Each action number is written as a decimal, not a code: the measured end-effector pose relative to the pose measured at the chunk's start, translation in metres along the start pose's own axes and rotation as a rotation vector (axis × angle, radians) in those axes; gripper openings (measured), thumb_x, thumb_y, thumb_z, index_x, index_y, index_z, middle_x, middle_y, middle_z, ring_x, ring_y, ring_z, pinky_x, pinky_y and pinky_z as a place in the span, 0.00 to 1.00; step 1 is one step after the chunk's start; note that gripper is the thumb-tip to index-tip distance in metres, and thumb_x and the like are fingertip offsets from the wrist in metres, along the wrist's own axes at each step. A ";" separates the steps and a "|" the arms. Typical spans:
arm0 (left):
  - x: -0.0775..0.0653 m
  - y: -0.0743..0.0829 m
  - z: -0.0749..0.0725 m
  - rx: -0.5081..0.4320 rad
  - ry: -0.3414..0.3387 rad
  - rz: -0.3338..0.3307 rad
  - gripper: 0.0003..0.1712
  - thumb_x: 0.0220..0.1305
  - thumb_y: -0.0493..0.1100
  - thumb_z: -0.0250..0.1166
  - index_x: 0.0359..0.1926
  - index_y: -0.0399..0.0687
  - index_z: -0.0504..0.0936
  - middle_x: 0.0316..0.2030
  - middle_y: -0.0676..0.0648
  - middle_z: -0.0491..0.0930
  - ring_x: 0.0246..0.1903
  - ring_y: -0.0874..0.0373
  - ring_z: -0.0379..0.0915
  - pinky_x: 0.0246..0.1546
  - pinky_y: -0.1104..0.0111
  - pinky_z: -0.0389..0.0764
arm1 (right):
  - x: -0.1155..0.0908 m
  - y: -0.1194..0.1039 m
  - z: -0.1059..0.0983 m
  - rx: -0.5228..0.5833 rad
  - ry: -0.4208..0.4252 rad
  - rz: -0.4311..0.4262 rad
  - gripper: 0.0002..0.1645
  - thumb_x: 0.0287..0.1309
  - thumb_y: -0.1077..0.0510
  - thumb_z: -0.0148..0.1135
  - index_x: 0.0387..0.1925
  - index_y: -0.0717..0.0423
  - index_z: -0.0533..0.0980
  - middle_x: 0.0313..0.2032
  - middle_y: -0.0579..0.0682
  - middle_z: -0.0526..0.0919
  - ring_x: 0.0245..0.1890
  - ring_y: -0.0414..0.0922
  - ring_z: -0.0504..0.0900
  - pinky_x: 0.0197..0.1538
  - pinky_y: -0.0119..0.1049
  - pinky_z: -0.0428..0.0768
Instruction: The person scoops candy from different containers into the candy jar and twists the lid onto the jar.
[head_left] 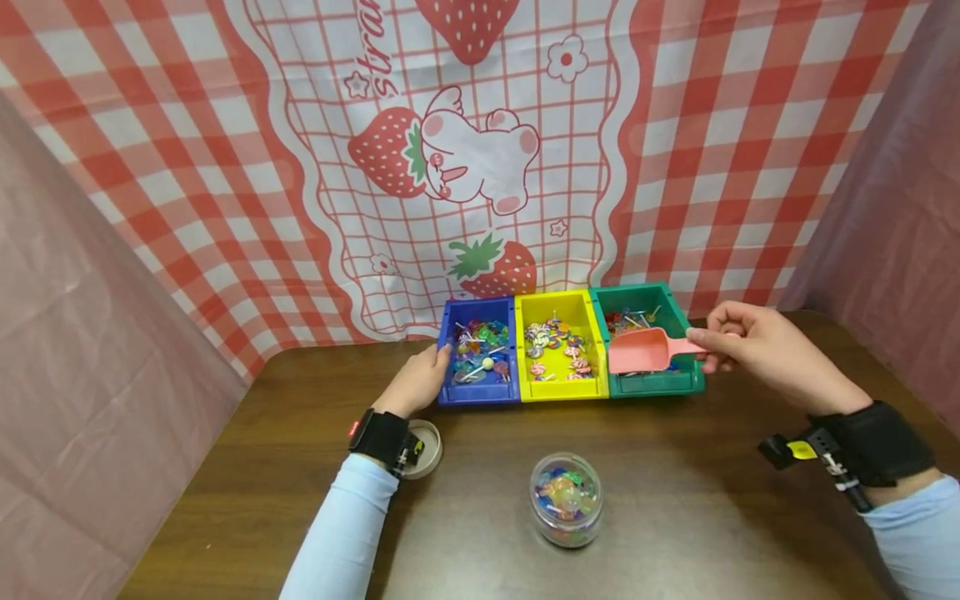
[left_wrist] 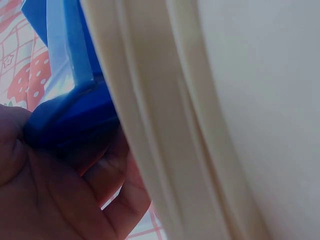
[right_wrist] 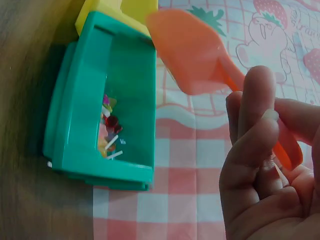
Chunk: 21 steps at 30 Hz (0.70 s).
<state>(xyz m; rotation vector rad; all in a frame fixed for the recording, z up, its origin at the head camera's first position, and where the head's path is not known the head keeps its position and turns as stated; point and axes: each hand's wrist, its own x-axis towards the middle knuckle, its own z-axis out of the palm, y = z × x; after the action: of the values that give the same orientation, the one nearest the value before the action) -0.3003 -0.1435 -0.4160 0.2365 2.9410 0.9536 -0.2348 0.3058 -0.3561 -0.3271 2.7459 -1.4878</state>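
My right hand point(head_left: 761, 346) pinches the handle of a pink scoop point(head_left: 640, 351) above the green bin point(head_left: 656, 384). No candy shows on the scoop's visible face. In the right wrist view the thumb and fingers close on its handle point(right_wrist: 290, 150). At the left end of the row, my left hand point(head_left: 414, 382) grips the side of the blue bin point(head_left: 480, 393), fingers curled under its edge in the left wrist view. Between these two bins stands a yellow bin point(head_left: 553, 364) with swirled lollipops. Small colourful candies fill part of the blue and green bins.
A clear jar point(head_left: 567, 533) of colourful candies stands uncapped at the front middle of the wooden table point(head_left: 480, 567). Beside the left wrist lies a cream lid point(head_left: 431, 454), which blocks much of the left wrist view. A checked strawberry cloth point(head_left: 690, 167) hangs behind the bins.
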 end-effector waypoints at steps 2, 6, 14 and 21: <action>0.001 0.000 0.000 0.004 0.003 0.007 0.27 0.80 0.54 0.38 0.56 0.39 0.76 0.45 0.39 0.79 0.45 0.49 0.75 0.53 0.50 0.74 | -0.001 0.001 -0.003 0.023 0.002 -0.007 0.19 0.69 0.52 0.61 0.39 0.65 0.68 0.23 0.56 0.82 0.25 0.48 0.84 0.32 0.38 0.83; 0.000 0.000 0.001 0.012 0.006 0.013 0.26 0.80 0.53 0.38 0.52 0.40 0.76 0.43 0.39 0.79 0.44 0.49 0.75 0.51 0.50 0.75 | -0.001 0.003 -0.009 0.085 -0.017 -0.022 0.16 0.70 0.56 0.60 0.37 0.66 0.68 0.22 0.56 0.80 0.23 0.49 0.82 0.30 0.38 0.82; 0.001 0.002 -0.001 0.014 0.013 0.010 0.25 0.80 0.54 0.39 0.49 0.41 0.76 0.40 0.40 0.78 0.42 0.49 0.74 0.50 0.50 0.74 | 0.000 0.011 -0.023 0.104 0.082 -0.051 0.16 0.72 0.56 0.57 0.37 0.67 0.68 0.24 0.53 0.81 0.25 0.44 0.81 0.31 0.33 0.77; 0.000 0.000 0.000 0.013 0.004 -0.004 0.26 0.80 0.54 0.38 0.52 0.40 0.76 0.42 0.39 0.78 0.44 0.49 0.75 0.52 0.50 0.74 | 0.003 0.015 -0.010 -0.047 0.140 0.019 0.22 0.74 0.47 0.52 0.39 0.65 0.67 0.29 0.50 0.84 0.30 0.39 0.82 0.34 0.32 0.76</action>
<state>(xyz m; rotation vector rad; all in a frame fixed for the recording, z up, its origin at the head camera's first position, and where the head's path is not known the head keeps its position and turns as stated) -0.3003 -0.1434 -0.4156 0.2289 2.9509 0.9350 -0.2417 0.3214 -0.3628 -0.2034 2.8864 -1.4987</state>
